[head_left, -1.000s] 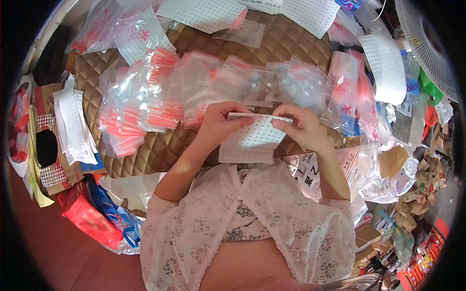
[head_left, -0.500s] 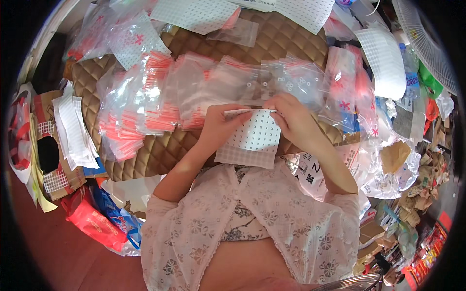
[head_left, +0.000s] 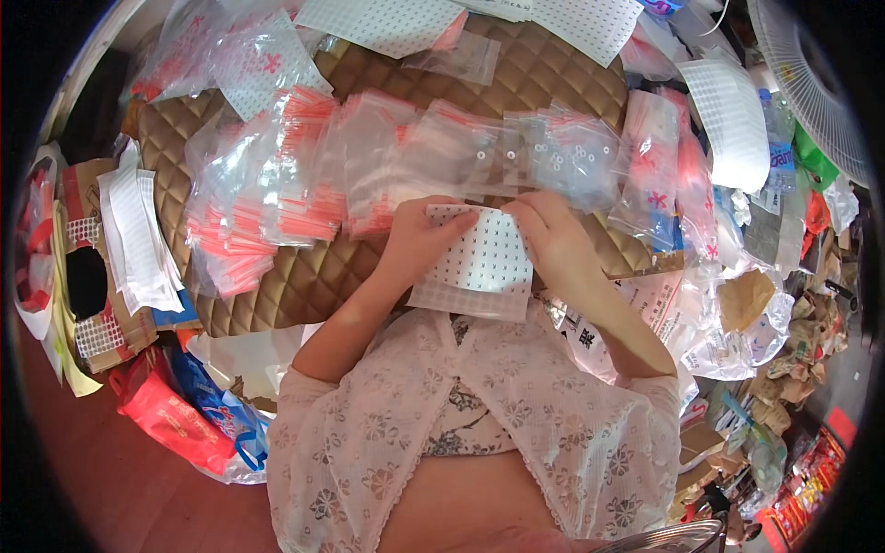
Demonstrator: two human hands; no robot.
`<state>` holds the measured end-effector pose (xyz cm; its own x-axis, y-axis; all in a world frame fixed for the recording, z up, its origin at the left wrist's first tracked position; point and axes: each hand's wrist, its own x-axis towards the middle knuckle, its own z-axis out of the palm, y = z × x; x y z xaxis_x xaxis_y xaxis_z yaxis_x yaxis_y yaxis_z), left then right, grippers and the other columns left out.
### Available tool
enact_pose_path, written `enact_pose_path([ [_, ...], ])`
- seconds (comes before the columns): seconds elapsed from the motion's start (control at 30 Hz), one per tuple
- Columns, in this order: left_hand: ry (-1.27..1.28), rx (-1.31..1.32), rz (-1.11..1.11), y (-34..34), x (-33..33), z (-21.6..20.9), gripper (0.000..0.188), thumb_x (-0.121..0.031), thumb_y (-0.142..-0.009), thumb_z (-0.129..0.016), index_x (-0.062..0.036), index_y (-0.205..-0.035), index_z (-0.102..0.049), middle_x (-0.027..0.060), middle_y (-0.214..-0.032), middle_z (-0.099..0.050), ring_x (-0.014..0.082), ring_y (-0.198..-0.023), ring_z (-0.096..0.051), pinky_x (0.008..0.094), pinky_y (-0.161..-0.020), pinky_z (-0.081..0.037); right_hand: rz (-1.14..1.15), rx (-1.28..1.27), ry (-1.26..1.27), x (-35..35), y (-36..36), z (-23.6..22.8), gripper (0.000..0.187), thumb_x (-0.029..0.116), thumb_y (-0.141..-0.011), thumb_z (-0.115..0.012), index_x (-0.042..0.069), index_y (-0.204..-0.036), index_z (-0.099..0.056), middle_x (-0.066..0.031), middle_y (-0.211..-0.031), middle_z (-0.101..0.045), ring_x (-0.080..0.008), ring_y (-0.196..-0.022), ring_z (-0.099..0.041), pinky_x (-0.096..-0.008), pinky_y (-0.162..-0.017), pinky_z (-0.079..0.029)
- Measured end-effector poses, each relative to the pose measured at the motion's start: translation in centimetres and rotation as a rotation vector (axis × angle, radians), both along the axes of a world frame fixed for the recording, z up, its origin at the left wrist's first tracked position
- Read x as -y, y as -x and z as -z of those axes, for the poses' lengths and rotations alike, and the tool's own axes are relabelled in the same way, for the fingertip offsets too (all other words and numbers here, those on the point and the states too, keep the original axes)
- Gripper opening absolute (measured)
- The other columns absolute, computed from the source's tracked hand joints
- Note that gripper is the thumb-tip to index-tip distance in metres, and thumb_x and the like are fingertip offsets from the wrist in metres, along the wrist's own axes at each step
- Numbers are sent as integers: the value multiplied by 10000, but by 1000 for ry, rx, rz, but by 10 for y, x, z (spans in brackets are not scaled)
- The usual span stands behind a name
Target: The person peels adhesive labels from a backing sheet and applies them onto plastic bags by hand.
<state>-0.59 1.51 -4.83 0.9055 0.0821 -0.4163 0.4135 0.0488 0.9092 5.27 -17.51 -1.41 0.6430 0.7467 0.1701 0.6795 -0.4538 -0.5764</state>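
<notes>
Between my hands is a white sticker sheet (head_left: 479,256) with rows of small dark marks, its pale translucent lower part hanging near my lap. My left hand (head_left: 426,238) pinches the upper left edge, thumb on the front. At the upper right corner, my right hand (head_left: 553,238) has its thumb and fingers closed on the edge. Just beyond lie overlapping rows of clear zip bags (head_left: 369,152) with red-orange strips. Small white rings (head_left: 579,157) show on the bags at the right. Whether a tiny piece sits in my right fingertips is too small to tell.
A brown quilted surface (head_left: 544,69) carries the bags. More marked sheets (head_left: 383,26) lie at the far side. White strips (head_left: 138,235) rest on cardboard at the left, above a red bag (head_left: 171,415). A fan (head_left: 811,83) and a bottle (head_left: 777,138) stand far right.
My right hand has come down slightly, its fingers now closer together at the sheet's upper right corner. My left hand keeps its grip. The whole view has shifted a little.
</notes>
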Motion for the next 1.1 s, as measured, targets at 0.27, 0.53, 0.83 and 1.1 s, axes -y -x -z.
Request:
enact_pose_path([
  [0.27, 223, -80, -89, 8, -6, 9, 185, -145, -806, -663, 26, -874, -653, 44, -768, -661, 97, -638, -605, 238, -579, -482, -143, 350, 153, 1, 13, 3, 429, 44, -693, -576, -19, -1116, -560, -121, -1041, -548, -284, -957, -550, -345, -795, -485],
  [0.53, 499, -158, -180, 16, -22, -6, 236, -136, -823, -628, 3, -1013, -606, 55, -901, -647, 110, -748, -623, 249, -646, -498, -404, 594, 159, 2, 4, 2, 395, 91, -671, -599, -52, -1038, -584, -84, -992, -561, -213, -960, -537, -300, -827, -490],
  [0.83, -409, 331, 220, 17, -33, 11, 227, -128, -816, -598, -42, -1026, -611, 76, -929, -624, 201, -890, -593, 336, -747, -480, -418, -890, -9, -1, -44, -5, 295, -18, -717, -648, 50, -1003, -617, -73, -931, -586, -173, -911, -561, -308, -753, -469],
  [1.1, -1111, 805, 345, -8, -2, 47, 355, -135, -715, -583, -53, -1060, -610, 135, -1169, -522, 312, -1082, -476, 436, -952, -375, -18, -595, -281, -75, -91, 60, 272, -23, -713, -647, 9, -955, -526, -67, -933, -517, -159, -877, -529, -331, -715, -443],
])
